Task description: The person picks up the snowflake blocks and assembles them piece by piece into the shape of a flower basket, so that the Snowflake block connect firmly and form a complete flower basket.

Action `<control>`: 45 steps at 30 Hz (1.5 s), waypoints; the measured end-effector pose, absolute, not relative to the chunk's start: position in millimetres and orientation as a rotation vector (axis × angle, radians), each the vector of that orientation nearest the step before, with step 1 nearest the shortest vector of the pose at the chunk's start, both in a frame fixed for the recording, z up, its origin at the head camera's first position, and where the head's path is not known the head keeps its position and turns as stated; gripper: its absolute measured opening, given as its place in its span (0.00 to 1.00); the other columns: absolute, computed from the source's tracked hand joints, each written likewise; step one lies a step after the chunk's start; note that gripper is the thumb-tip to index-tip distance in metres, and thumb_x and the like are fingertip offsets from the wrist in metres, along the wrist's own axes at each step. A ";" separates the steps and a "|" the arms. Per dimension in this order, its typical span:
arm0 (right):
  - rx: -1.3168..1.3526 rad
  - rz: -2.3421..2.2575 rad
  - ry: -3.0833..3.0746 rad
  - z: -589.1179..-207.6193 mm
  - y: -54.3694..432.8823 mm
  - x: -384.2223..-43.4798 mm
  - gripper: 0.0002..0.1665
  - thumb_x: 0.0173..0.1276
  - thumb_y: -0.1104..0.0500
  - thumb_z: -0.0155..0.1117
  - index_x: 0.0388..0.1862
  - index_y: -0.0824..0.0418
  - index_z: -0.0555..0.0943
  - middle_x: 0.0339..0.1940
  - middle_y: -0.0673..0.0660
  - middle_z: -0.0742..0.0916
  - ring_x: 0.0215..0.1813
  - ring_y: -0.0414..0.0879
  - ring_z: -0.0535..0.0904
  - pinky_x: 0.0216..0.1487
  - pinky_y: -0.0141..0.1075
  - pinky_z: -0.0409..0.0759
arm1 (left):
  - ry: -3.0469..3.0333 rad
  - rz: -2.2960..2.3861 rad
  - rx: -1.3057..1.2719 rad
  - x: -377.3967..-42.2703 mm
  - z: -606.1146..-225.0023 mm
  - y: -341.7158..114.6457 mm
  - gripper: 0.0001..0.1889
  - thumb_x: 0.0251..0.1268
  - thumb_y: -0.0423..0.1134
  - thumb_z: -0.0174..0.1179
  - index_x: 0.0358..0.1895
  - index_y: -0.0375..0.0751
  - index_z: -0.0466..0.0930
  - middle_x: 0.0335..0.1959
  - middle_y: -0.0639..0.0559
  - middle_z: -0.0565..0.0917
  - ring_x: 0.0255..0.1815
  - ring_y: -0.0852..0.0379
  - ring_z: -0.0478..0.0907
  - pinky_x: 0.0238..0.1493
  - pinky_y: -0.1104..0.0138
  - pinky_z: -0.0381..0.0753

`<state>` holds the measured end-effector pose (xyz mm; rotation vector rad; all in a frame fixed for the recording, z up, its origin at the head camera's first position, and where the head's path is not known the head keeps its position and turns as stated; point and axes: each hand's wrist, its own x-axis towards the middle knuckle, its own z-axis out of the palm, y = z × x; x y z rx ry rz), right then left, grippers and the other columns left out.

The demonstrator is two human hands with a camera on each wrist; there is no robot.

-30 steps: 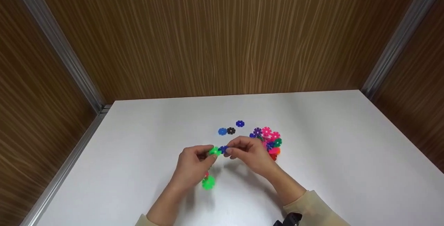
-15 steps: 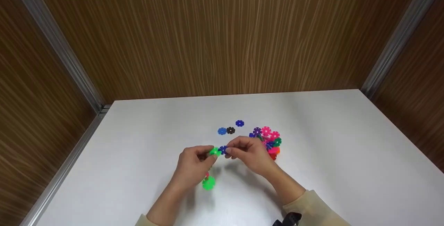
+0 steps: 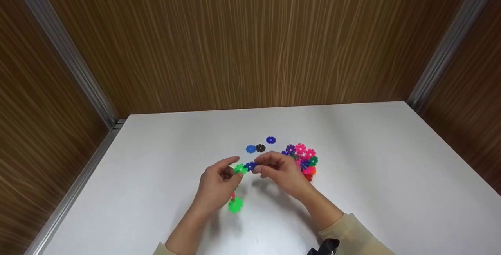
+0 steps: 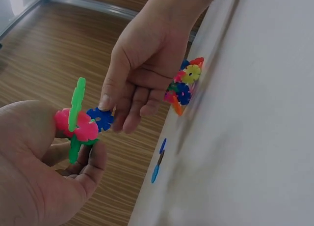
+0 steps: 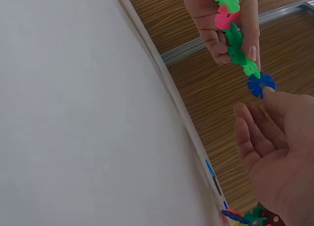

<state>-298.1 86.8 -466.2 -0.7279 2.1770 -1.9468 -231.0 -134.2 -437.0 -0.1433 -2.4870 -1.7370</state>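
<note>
My left hand (image 3: 216,184) grips a chain of interlocking flower-shaped plastic discs above the table, its thumb by a light green disc (image 3: 240,169) and its index finger lifted off. From that hand the chain runs through a dark green disc (image 5: 235,46) and a pink disc (image 5: 226,18) to another bright green disc (image 3: 235,205), which hangs lowest in the head view. Between thumb and fingers, my right hand (image 3: 283,173) pinches a blue flower-shaped disc (image 5: 261,85). The blue disc's edge meets the light green disc; how deep their slots sit together cannot be told.
Right of the hands lies a pile of mixed flower-shaped discs (image 3: 300,149), partly hidden by my right hand. Beyond the hands, a light blue disc (image 3: 251,149), a black disc (image 3: 260,148) and a dark blue disc (image 3: 271,140) lie on the white table (image 3: 176,141). Wood-patterned panels (image 3: 250,43) enclose the table.
My left index finger has lifted away from the light green disc. The joined discs have shifted slightly up and left, and my right hand still pinches the blue disc.
</note>
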 end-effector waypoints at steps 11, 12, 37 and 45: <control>-0.451 -1.806 2.480 -473.4 54.9 -336.9 0.23 0.78 0.67 0.64 0.69 0.60 0.79 0.65 0.61 0.84 0.61 0.52 0.81 0.61 0.44 0.84 | -2.322 -1.849 0.017 -233.3 -428.9 -136.9 0.16 0.71 0.32 0.67 0.60 0.36 0.84 0.37 0.46 0.80 0.34 0.53 0.77 0.32 0.70 0.83; -0.426 -1.759 2.535 -475.2 54.7 -340.4 0.23 0.78 0.67 0.64 0.70 0.60 0.79 0.65 0.61 0.84 0.60 0.53 0.81 0.62 0.45 0.84 | -2.310 -1.860 0.014 -232.9 -428.7 -135.6 0.16 0.70 0.32 0.68 0.59 0.36 0.84 0.37 0.46 0.80 0.35 0.53 0.77 0.33 0.70 0.83; -0.598 -1.225 2.683 -478.9 63.1 -342.4 0.15 0.69 0.64 0.77 0.53 0.56 0.89 0.46 0.50 0.89 0.52 0.49 0.83 0.62 0.46 0.83 | -2.332 -1.885 0.016 -240.8 -429.1 -136.4 0.17 0.71 0.34 0.68 0.60 0.40 0.84 0.44 0.44 0.81 0.39 0.51 0.78 0.36 0.71 0.83; -0.632 -1.604 2.408 -477.6 88.3 -316.1 0.12 0.76 0.56 0.71 0.54 0.59 0.90 0.42 0.52 0.90 0.40 0.47 0.82 0.44 0.35 0.85 | -2.381 -1.940 0.047 -240.3 -431.8 -136.7 0.13 0.73 0.38 0.69 0.57 0.44 0.89 0.46 0.45 0.81 0.44 0.50 0.80 0.41 0.70 0.85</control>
